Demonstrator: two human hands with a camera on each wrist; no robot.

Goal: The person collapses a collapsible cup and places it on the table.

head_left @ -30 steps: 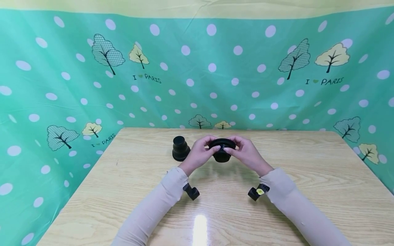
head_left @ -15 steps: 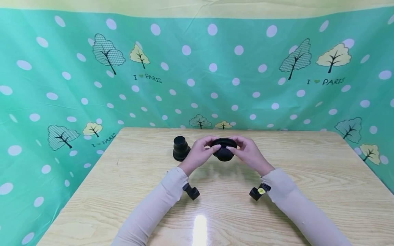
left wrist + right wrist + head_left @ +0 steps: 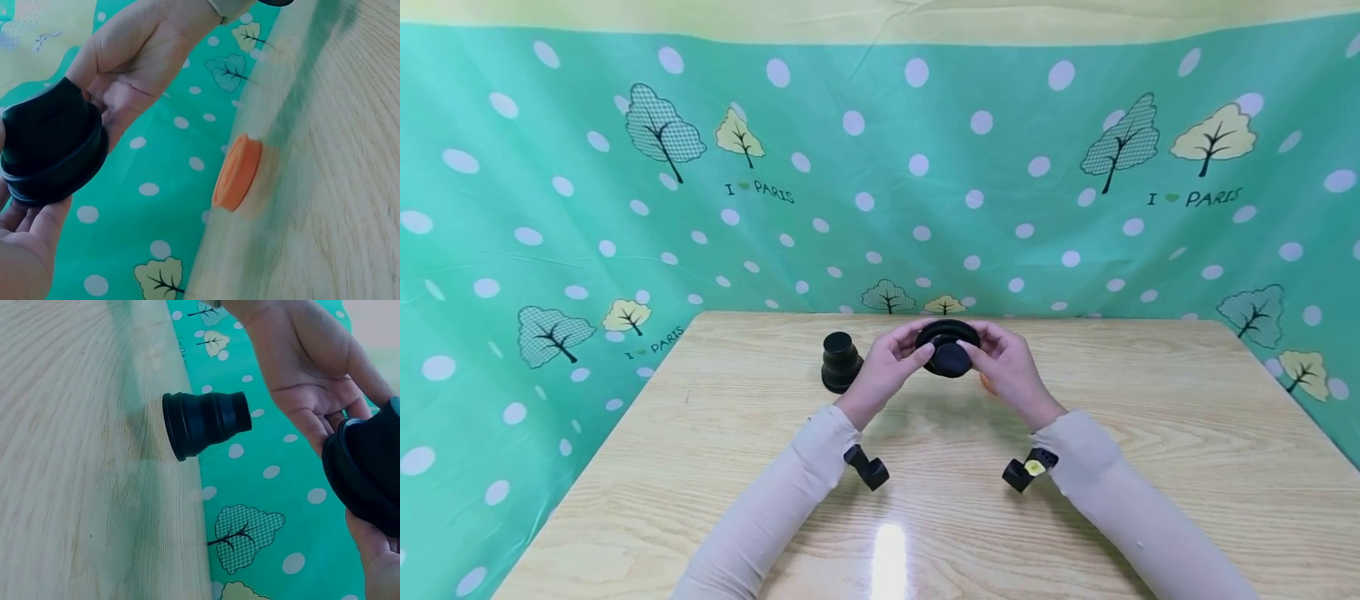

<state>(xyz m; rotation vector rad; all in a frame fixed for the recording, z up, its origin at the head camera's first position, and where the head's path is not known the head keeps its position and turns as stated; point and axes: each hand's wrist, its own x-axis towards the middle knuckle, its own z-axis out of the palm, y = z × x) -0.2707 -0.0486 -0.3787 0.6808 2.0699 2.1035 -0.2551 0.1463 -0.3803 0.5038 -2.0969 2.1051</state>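
A black, round, stepped piece [image 3: 951, 360] with a wide rim is held above the table between both hands. My left hand [image 3: 883, 372] grips its left side, thumb on the near face and fingers at the rim. The right side is pinched the same way by my right hand [image 3: 1013, 375]. Its stepped body [image 3: 53, 140] narrows away from the rim in the left wrist view. To the left, a similar black stepped piece [image 3: 206, 422] stands on the table, narrow end up. An orange round piece [image 3: 239, 174] lies on the table, mostly hidden behind my right hand in the head view.
The wooden table [image 3: 715, 483] reaches back to a green dotted cloth [image 3: 820, 167] hanging behind it. Each wrist wears a strap with a small black camera, one of them the left wrist's camera [image 3: 872, 473].
Both hands have lifted the black stepped piece slightly and tilted it, so its narrow end turns up towards the head camera. The orange piece now shows beside my right hand.
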